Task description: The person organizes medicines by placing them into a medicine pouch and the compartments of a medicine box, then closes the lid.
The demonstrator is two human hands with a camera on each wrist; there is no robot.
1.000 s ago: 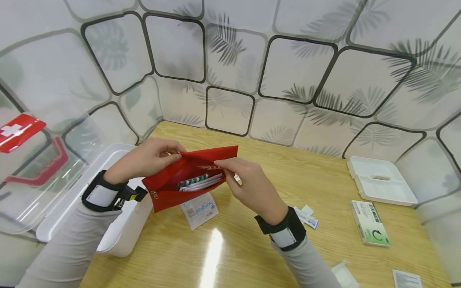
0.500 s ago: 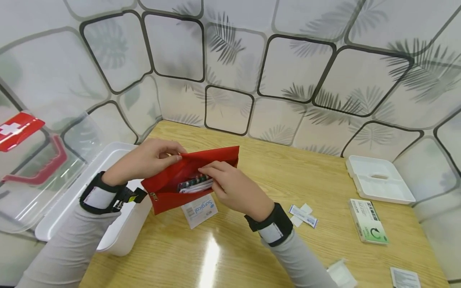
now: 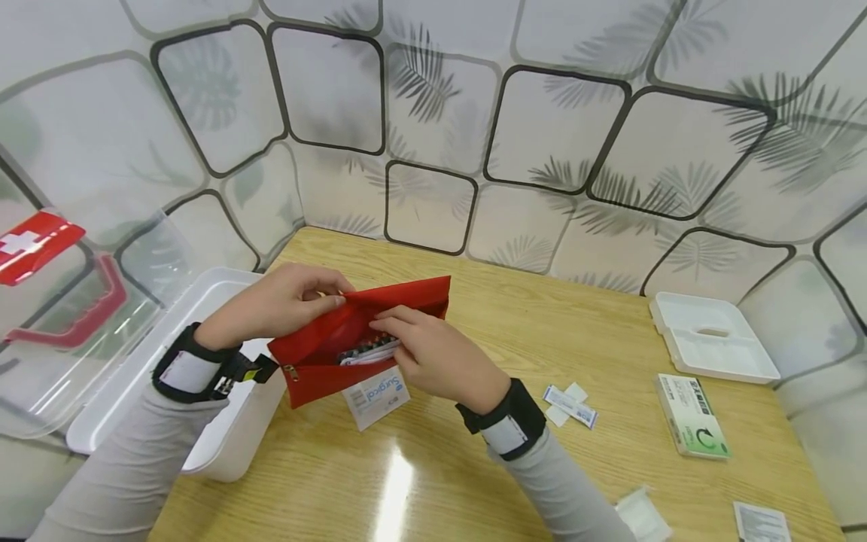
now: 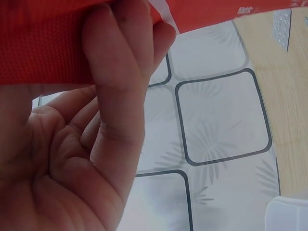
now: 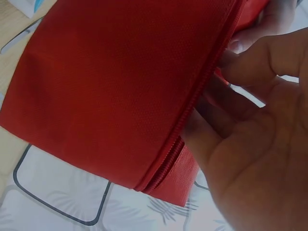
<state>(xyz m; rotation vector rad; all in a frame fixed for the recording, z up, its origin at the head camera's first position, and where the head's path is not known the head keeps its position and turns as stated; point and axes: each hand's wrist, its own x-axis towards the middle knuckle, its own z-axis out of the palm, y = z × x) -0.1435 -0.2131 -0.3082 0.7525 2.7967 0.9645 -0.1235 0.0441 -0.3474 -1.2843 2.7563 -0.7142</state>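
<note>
A red zippered pouch [image 3: 325, 385] is held up above the table with its mouth open. My left hand [image 3: 287, 302] pinches its far edge; the left wrist view shows thumb and fingers gripping the red fabric [image 4: 38, 43]. Inside lie a blister pack of pills [image 3: 364, 348] and white flat packets [image 3: 371, 357]. My right hand [image 3: 443, 357] reaches into the mouth, fingers bent. In the right wrist view its fingertips vanish behind the zipper edge of the pouch [image 5: 120, 91], so whether they hold anything is hidden. A "Surgical" packet [image 3: 377, 399] lies under the pouch.
At left stands a white box [image 3: 237, 444] with a raised clear lid and red handle [image 3: 74, 327]. On the right lie a white tray [image 3: 725, 354], a green-white carton [image 3: 692, 418], a small blue-white packet [image 3: 570, 406], a white pack [image 3: 643, 516] and a sachet [image 3: 762, 522].
My right hand has moved left and deeper into the pouch; the orange-dotted strip it held at the mouth is now mostly hidden. My left hand keeps its grip almost unmoved.
</note>
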